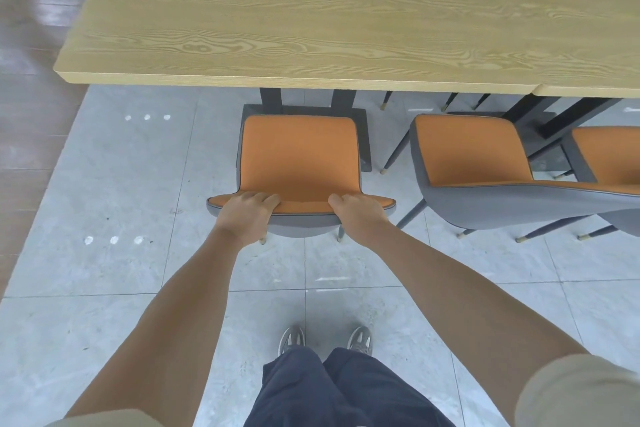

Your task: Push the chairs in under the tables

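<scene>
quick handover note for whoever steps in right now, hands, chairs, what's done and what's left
Left hand and right hand: both gripping the top of the backrest of the held chair.
Held chair: facing the wooden table, its seat entirely out from under the near edge.
Second chair and third chair: to the right, also pulled out.
Done: on this side, nothing visible.
Left: push all three in.

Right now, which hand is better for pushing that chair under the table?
Neither wins. The left hand and right hand both grip the top of the chair back, evenly either side. Its seat sits just short of the table edge, so pushing with both should probably keep it straight.
</scene>
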Tool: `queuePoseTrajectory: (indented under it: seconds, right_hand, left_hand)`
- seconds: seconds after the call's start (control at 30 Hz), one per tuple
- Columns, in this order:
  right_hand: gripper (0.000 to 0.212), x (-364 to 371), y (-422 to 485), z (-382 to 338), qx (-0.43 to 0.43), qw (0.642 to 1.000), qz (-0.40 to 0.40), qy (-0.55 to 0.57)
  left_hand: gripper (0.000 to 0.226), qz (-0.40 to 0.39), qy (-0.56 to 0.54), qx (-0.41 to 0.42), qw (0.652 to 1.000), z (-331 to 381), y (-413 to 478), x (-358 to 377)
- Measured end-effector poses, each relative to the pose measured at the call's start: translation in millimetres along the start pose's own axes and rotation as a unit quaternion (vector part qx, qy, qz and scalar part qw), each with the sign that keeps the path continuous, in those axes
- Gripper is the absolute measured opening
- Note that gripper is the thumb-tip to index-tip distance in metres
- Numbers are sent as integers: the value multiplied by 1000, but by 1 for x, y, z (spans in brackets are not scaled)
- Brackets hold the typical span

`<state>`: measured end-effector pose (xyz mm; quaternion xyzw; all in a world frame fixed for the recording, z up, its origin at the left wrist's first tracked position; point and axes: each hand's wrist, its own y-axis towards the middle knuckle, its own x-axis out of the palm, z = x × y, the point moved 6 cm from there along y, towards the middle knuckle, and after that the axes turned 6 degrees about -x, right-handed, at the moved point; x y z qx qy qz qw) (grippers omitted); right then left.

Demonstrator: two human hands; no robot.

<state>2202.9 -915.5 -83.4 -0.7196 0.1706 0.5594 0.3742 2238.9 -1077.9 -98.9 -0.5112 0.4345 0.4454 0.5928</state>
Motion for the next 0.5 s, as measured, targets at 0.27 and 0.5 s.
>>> queuePoseTrajectory:
  seconds: [0.27, 0.5]
  right_hand:
    - [46, 3, -12, 3, 26, 999, 13, 22]
    - [73, -1, -40, 29, 112, 993, -20, 27]
  left_hand:
    - [63, -23, 16, 26, 999, 4, -1, 0]
    - [91, 50, 37, 88, 994, 22, 1, -36]
